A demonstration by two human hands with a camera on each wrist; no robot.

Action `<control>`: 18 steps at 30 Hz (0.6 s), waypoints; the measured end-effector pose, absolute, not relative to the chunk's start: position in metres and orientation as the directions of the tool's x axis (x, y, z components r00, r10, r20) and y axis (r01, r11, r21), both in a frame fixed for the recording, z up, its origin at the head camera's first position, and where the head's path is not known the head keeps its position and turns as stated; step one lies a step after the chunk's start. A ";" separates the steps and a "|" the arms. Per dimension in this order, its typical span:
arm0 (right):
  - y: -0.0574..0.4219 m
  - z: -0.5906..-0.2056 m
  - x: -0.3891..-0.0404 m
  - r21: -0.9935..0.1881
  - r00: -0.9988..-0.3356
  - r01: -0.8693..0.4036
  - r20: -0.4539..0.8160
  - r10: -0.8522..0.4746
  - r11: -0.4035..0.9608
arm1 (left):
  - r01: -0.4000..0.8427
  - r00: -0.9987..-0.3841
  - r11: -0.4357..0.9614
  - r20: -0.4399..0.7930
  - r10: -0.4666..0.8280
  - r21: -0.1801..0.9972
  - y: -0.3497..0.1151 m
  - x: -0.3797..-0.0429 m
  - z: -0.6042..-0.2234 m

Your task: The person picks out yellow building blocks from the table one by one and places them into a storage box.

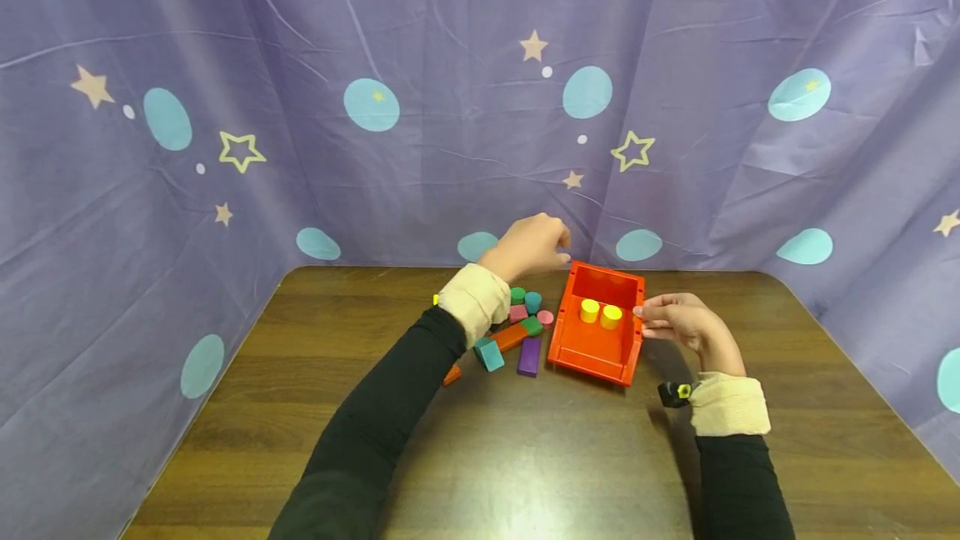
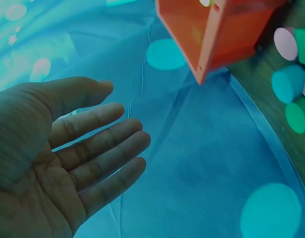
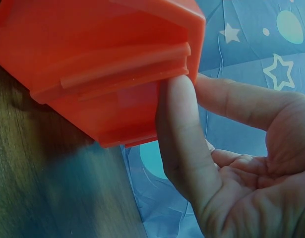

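Note:
A red plastic bin (image 1: 596,347) stands right of the middle of the table, with two yellow cylinders (image 1: 611,318) inside. My right hand (image 1: 690,325) pinches the bin's right side wall near the rim. In the right wrist view the fingers of that hand (image 3: 184,134) press the outer face of the bin (image 3: 117,59) just under its ledge. Up by the curtain, beyond the bin's back left corner, hovers my left hand (image 1: 528,245). The left wrist view shows that hand (image 2: 68,153) holding nothing, its fingers spread and nearly straight.
Left of the bin lie several coloured blocks, among them a purple block (image 1: 528,357), a teal block (image 1: 491,354), an orange bar (image 1: 510,337) and a pink disc (image 1: 545,318). My left forearm partly covers them. A patterned curtain (image 1: 465,182) hangs behind the table (image 1: 315,373).

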State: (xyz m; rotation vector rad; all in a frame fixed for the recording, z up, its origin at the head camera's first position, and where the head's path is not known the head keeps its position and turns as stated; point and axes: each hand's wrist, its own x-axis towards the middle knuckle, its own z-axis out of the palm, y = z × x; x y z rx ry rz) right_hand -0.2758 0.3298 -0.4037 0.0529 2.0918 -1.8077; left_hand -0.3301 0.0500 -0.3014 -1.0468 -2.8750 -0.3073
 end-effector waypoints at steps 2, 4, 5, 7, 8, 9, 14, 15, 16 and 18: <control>0.330 -0.404 -0.276 -0.947 -0.930 0.267 -0.301 -0.210 0.177 | 0.629 -0.777 0.756 0.137 0.614 0.181 0.040 -0.328 -0.303; 0.330 -0.404 -0.276 -0.947 -0.930 0.267 -0.302 -0.210 0.179 | 0.617 -0.787 0.761 0.140 0.601 0.202 0.030 -0.327 -0.305; 0.330 -0.405 -0.276 -0.947 -0.929 0.267 -0.303 -0.212 0.181 | 0.613 -0.790 0.761 0.138 0.598 0.210 0.025 -0.326 -0.306; 0.330 -0.406 -0.276 -0.946 -0.928 0.269 -0.305 -0.212 0.184 | 0.604 -0.796 0.762 0.131 0.591 0.233 0.015 -0.324 -0.309; 0.330 -0.406 -0.276 -0.946 -0.928 0.268 -0.305 -0.214 0.184 | 0.597 -0.801 0.764 0.128 0.585 0.245 0.010 -0.323 -0.311; 0.331 -0.406 -0.276 -0.946 -0.928 0.266 -0.303 -0.216 0.184 | 0.592 -0.804 0.764 0.126 0.581 0.256 0.006 -0.322 -0.312; 0.331 -0.407 -0.276 -0.950 -0.929 0.257 -0.294 -0.225 0.178 | 0.560 -0.826 0.784 0.119 0.551 0.268 -0.012 -0.320 -0.321; 0.331 -0.407 -0.276 -0.950 -0.929 0.257 -0.293 -0.226 0.176 | 0.559 -0.828 0.786 0.123 0.547 0.264 -0.015 -0.319 -0.322; 0.331 -0.407 -0.277 -0.951 -0.929 0.257 -0.293 -0.226 0.174 | 0.554 -0.831 0.789 0.125 0.542 0.264 -0.019 -0.318 -0.324; 0.331 -0.406 -0.277 -0.951 -0.929 0.257 -0.292 -0.227 0.171 | 0.551 -0.834 0.793 0.133 0.536 0.259 -0.025 -0.317 -0.327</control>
